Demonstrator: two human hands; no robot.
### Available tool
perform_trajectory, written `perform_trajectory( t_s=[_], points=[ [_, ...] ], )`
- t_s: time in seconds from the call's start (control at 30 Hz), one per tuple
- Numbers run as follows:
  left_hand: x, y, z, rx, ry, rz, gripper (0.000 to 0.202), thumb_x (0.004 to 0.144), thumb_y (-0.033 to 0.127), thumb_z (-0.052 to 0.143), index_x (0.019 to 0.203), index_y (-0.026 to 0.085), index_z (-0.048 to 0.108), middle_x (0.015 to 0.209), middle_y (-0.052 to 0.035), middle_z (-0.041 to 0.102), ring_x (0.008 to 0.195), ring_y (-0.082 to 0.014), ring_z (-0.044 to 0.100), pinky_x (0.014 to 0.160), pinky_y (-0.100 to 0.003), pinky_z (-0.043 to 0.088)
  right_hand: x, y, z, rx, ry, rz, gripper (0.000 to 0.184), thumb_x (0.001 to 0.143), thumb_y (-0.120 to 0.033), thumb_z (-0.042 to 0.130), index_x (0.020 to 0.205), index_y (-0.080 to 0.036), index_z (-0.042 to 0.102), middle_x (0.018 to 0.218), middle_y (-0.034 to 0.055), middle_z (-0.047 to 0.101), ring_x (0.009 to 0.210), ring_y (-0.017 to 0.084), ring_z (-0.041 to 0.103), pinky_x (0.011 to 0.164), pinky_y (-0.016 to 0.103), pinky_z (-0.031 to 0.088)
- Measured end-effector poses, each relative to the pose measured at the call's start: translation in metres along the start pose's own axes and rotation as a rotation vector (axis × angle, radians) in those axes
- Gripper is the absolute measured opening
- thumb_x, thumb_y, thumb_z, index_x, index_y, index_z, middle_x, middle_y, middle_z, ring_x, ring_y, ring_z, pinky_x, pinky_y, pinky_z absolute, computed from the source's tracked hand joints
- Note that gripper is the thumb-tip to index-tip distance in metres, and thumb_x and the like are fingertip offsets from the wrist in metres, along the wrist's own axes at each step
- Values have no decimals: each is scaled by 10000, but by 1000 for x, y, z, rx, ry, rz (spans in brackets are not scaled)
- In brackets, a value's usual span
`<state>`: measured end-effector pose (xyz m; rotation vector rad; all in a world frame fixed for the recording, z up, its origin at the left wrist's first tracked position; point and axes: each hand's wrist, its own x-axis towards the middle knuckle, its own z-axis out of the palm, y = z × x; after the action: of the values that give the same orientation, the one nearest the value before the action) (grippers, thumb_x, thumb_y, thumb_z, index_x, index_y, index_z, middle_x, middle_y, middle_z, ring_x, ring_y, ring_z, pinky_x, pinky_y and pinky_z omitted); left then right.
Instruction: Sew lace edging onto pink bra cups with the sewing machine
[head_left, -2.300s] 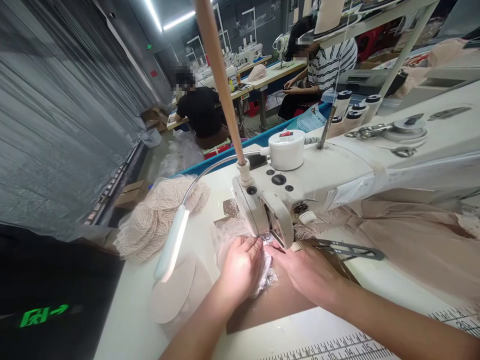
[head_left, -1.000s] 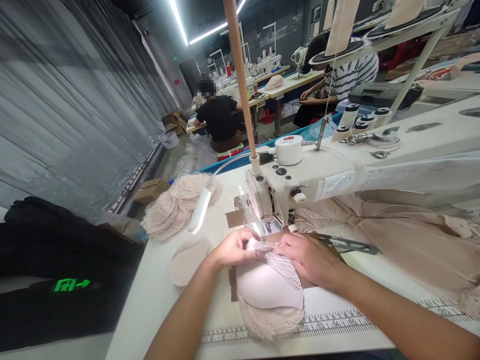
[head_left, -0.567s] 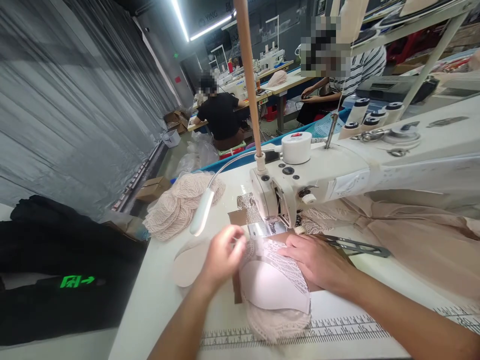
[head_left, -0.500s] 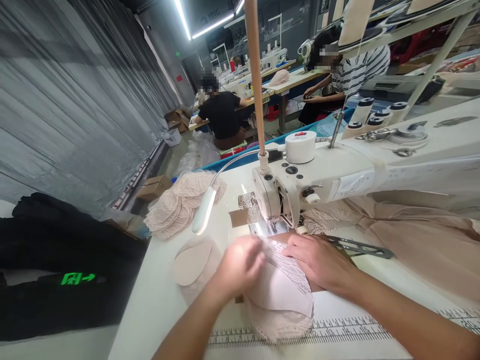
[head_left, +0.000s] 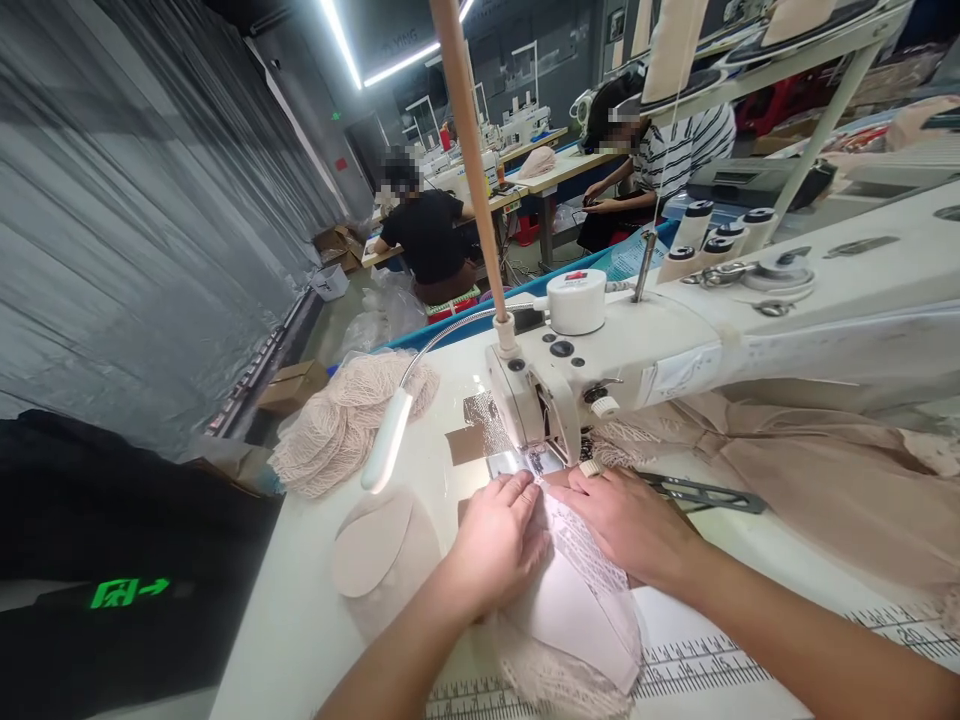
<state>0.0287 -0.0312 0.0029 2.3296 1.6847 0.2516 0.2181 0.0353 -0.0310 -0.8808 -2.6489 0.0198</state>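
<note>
A pale pink fabric piece with a lace layer lies on the sewing machine bed, its far tip by the presser foot. My left hand is closed on the piece's left edge near the tip, fingers together, thumb toward the middle of the cloth. My right hand rests on the lace along the right edge, fingers stretched out flat and pressing it down. The fingertips of both hands come close to the needle area of the white sewing machine. The cloth under the fingers is hidden.
Left of my hands lie beige rounded pieces; a lace stack sits behind them. A lamp bends over the table. Black scissors-like tool and beige fabric lie right. A printed ruler runs along the front. Two people sit beyond.
My left hand has gone from a blurred, bunched pinch to lying along the cloth by the presser foot. The fabric's tip is closer to the needle, and the camera view has shifted slightly.
</note>
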Motion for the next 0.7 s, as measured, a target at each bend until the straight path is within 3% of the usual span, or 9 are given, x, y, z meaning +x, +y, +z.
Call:
perform_trajectory(
  t_s=[0.27, 0.53, 0.6, 0.7],
  points=[
    [16, -19, -12, -13, -101, 127, 547, 826, 196, 477, 1347, 32, 451, 1404, -201, 433, 1297, -295, 408, 1105, -435, 354, 5, -6, 4, -39, -19, 72, 428, 761, -2, 482, 1098, -205, 651, 870, 55, 683, 764, 213, 596, 684, 338, 432],
    [24, -37, -16, -8, -172, 222, 592, 766, 114, 481, 1353, 47, 443, 1391, -205, 450, 1292, -305, 419, 1112, -469, 326, 8, -8, -1, 31, -54, 69, 376, 782, -41, 463, 1062, -190, 664, 817, 62, 671, 714, 197, 597, 619, 304, 415],
    [19, -36, -15, -11, -144, 190, 580, 752, 73, 468, 1332, 75, 475, 1417, -190, 426, 1316, -312, 387, 1102, -501, 325, 6, -4, -3, 107, -47, 80, 375, 813, -61, 422, 1054, -211, 669, 819, 49, 669, 731, 191, 602, 629, 294, 421],
    [6, -25, -15, -71, -14, 130, 529, 743, 25, 445, 1248, 138, 555, 1388, -149, 468, 1295, -292, 410, 1065, -489, 372, 2, 2, -2, 215, -37, 131, 411, 832, -74, 381, 1082, -232, 666, 881, 42, 678, 774, 179, 611, 668, 278, 442]
  ],
)
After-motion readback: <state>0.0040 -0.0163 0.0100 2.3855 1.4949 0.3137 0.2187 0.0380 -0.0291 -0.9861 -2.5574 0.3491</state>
